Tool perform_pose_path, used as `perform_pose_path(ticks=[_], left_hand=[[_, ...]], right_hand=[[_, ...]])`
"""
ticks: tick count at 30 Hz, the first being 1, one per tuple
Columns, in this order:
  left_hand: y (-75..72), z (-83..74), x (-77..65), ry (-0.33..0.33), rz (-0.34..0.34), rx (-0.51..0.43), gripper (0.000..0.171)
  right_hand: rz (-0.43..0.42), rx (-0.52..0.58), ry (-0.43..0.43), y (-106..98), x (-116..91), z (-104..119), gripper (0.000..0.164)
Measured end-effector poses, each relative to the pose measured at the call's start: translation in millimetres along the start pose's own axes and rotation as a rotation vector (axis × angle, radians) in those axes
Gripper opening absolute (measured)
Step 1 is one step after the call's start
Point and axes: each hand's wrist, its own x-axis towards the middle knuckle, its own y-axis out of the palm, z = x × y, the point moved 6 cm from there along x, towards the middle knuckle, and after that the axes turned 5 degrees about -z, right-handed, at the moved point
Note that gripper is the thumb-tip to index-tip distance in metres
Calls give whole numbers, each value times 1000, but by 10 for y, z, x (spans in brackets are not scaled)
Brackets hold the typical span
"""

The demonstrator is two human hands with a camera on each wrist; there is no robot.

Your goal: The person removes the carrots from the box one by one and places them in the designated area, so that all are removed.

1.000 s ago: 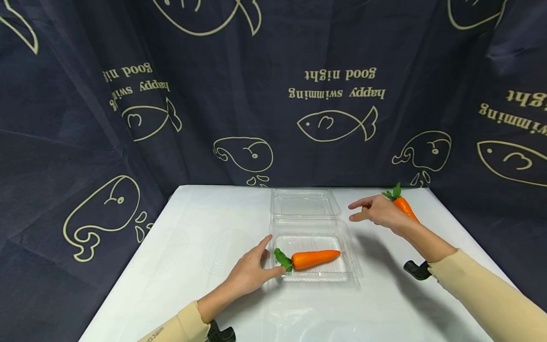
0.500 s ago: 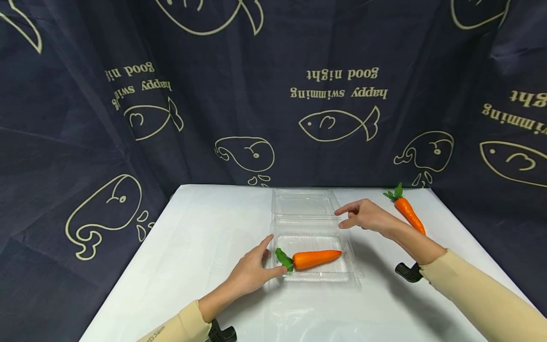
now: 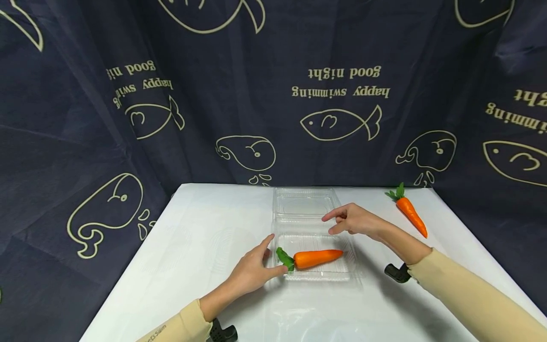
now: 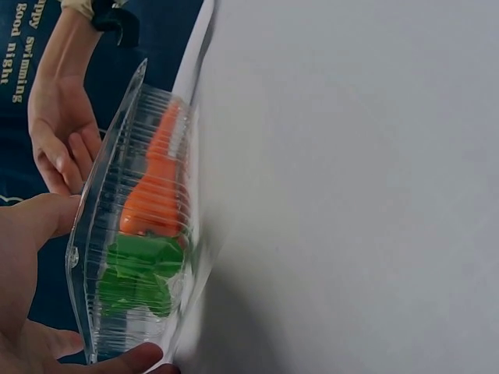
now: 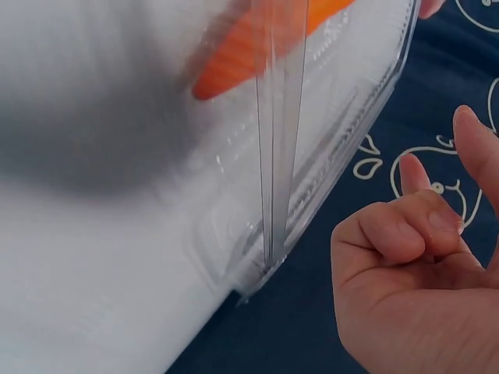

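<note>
A clear plastic clamshell box (image 3: pixel 307 241) lies unfolded on the table, its lid (image 3: pixel 305 204) laid back on the far side. In its near half lies an orange carrot (image 3: pixel 316 259) with green leaves on the left and its tip on the right. My left hand (image 3: pixel 252 271) is at the box's left side, thumb near the front corner by the leaves; in the left wrist view the thumb meets the rim. Over the far right part of the box hovers my right hand (image 3: pixel 354 221), holding nothing. Its index finger and thumb extend while other fingers curl loosely.
A second carrot (image 3: pixel 411 216) with green leaves lies at the right back of the white table (image 3: pixel 192 251). Behind the table hangs a dark blue curtain (image 3: pixel 192 156) printed with fish and whales.
My right hand has moved left and slightly down, from beside the second carrot to over the box. My left hand and the carrot in the box have stayed in place.
</note>
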Motion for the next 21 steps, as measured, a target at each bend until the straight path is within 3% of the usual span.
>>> perform_pose_path(ticks=[21], left_hand=[[6,8,17,-14,5,1,95]], right_hand=[[153,54,-20,350,117,6,50]])
